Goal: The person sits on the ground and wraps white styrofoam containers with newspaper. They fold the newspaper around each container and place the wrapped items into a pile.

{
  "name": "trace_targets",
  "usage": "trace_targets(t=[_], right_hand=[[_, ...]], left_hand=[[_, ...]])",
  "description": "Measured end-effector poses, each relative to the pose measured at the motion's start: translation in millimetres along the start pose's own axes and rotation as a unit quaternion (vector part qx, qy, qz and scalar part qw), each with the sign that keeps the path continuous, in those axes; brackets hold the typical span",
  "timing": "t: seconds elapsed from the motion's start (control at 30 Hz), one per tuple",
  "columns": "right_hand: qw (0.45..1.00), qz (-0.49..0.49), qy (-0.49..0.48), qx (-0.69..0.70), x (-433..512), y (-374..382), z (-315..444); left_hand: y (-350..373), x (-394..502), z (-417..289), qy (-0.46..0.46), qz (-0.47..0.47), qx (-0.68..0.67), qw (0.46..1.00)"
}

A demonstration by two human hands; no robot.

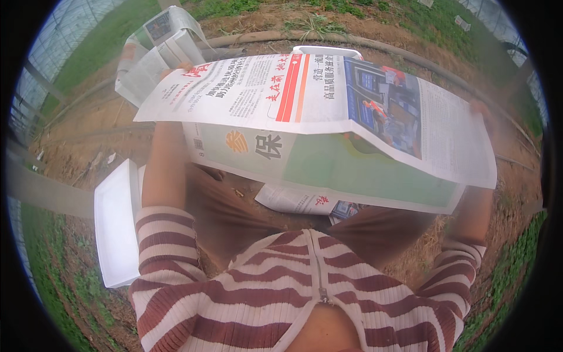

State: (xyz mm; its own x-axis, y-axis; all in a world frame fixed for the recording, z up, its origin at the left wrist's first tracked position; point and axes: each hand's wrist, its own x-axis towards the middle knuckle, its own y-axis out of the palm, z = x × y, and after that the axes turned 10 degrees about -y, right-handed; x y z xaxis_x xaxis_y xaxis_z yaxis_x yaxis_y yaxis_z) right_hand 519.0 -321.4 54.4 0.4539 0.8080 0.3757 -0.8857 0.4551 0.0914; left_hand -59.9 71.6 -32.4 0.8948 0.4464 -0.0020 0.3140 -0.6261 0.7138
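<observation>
A wide newspaper sheet point(255, 92) with print, red bands and a photo is stretched across the middle, raised over my lap. My left hand point(178, 69) holds its upper left part, with most of the hand hidden by the paper. At the right end my right hand point(481, 112) grips the sheet's edge; it is blurred and partly covered. A green-printed page point(325, 163) hangs below the top layer. Behind the paper, the rim of a white box point(327, 49) shows. Another newspaper point(294, 200) lies on the ground between my legs.
White foam box or lid point(116, 229) stands beside my left arm. Newspapers are draped over a white container point(173, 46) at the upper left. A pipe or hose point(374, 42) crosses the soil beyond. Green plants point(506, 259) grow on both sides inside a greenhouse.
</observation>
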Motion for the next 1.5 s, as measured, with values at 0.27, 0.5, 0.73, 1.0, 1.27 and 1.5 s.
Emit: trace_targets(t=[0.27,0.5,0.73,1.0,1.27,1.5], right_hand=[[0.942,0.113,0.058,-0.312,43,-7,19],[0.85,0.151,-0.062,-0.501,127,1,15],[0.744,0.249,-0.138,-0.605,182,94,-17],[0.73,0.344,-0.3,-0.509,206,197,-97],[0.741,0.36,-0.368,-0.43,215,218,-166],[0.74,0.363,-0.339,-0.454,215,235,-185]], left_hand=[[79,15,44,-0.06,-0.195,0.22,0.954],[67,45,165,-0.343,-0.219,0.274,0.871],[34,64,311,-0.464,-0.032,0.436,0.771],[16,82,414,-0.324,-0.118,0.645,0.682],[104,95,345,-0.388,0.164,0.778,0.465],[149,136,287,0.256,0.097,0.814,0.512]])
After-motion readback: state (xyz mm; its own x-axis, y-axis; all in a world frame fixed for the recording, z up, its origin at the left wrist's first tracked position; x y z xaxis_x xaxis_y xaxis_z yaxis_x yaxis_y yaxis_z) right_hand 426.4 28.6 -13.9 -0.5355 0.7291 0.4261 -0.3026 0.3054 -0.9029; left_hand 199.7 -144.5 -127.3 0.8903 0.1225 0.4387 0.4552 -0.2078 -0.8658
